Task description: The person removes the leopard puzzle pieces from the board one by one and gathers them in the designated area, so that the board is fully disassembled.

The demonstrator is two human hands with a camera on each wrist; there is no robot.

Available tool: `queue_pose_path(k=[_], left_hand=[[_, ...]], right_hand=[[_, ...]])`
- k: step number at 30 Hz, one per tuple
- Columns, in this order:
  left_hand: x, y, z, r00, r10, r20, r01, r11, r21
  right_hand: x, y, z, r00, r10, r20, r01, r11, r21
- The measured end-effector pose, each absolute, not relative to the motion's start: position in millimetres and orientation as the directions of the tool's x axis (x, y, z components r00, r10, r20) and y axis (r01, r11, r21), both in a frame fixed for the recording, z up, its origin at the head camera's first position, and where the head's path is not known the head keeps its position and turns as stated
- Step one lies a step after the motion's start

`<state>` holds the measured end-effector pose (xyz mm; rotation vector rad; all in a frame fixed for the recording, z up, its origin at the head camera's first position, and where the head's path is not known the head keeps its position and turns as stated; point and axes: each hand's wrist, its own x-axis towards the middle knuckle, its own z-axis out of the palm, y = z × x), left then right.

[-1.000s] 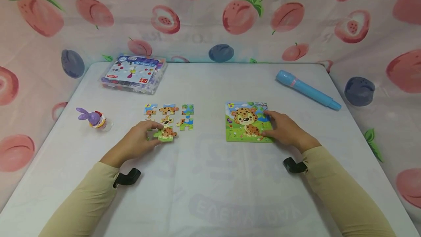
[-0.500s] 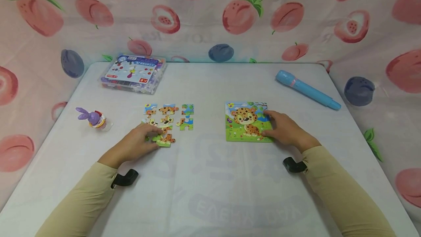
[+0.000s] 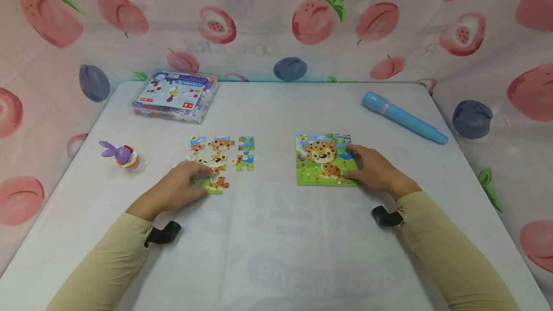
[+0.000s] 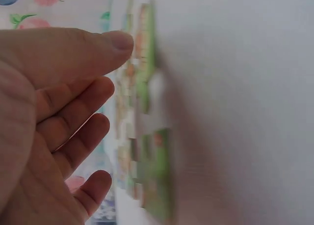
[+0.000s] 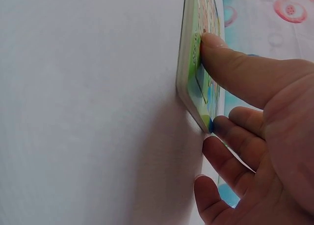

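Observation:
On the left lie several jigsaw pieces (image 3: 222,143) with parts of a leopard picture, set apart in rough rows. My left hand (image 3: 177,188) is over the lower left of them and hides some. Its thumb and fingertips are beside a leopard-body piece (image 3: 219,183) in the bottom row; in the left wrist view the thumb tip overlaps a green-edged piece (image 4: 145,43), and the fingers are loosely bent. My right hand (image 3: 377,169) holds the right edge of a square leopard puzzle board (image 3: 319,169) lying flat. In the right wrist view its thumb presses the board's face (image 5: 198,85), fingers at the edge.
A clear plastic box (image 3: 174,97) with a printed label sits at the back left. Before it stands a purple rabbit-eared figure (image 3: 124,155). A light blue pen-shaped tube (image 3: 403,118) lies at the back right. Fruit-printed cloth (image 3: 255,28) hangs behind the white table.
My left hand moved slightly down and left; the leopard-body piece it held up now lies in the bottom row. The right hand and the puzzle board stay put.

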<state>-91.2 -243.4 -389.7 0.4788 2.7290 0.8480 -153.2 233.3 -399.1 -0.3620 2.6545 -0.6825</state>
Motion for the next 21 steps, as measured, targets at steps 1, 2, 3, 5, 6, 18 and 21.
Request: queue_pose_path(k=[1, 2, 3, 5, 6, 18, 21], left_hand=[[-92, -242, -387, -0.919, 0.372, -0.130, 0.233, 0.779, 0.582], [-92, -241, -385, -0.922, 0.368, -0.123, 0.233, 0.779, 0.582], [-93, -240, -382, -0.924, 0.363, -0.118, 0.232, 0.778, 0.584], [-95, -237, -379, -0.924, 0.369, -0.097, 0.247, 0.771, 0.587], [-97, -234, -378, -0.923, 0.375, -0.088, 0.254, 0.764, 0.593], [-116, -185, -389, -0.875, 0.484, -0.027, 0.353, 0.675, 0.648], [-121, -173, -391, -0.860, 0.510, -0.024, 0.377, 0.667, 0.643]], right_hand=[[-153, 233, -399, -0.897, -0.334, -0.290, -0.153, 0.849, -0.505], [-153, 233, -399, -0.897, -0.335, -0.290, -0.154, 0.849, -0.506], [-153, 233, -399, -0.896, -0.336, -0.289, -0.155, 0.848, -0.506], [-154, 233, -399, -0.897, -0.337, -0.288, -0.155, 0.847, -0.508], [-154, 233, -399, -0.897, -0.335, -0.288, -0.154, 0.848, -0.507], [-156, 236, -401, -0.897, -0.332, -0.291, -0.149, 0.849, -0.507], [-156, 236, -402, -0.895, -0.334, -0.295, -0.150, 0.849, -0.507]])
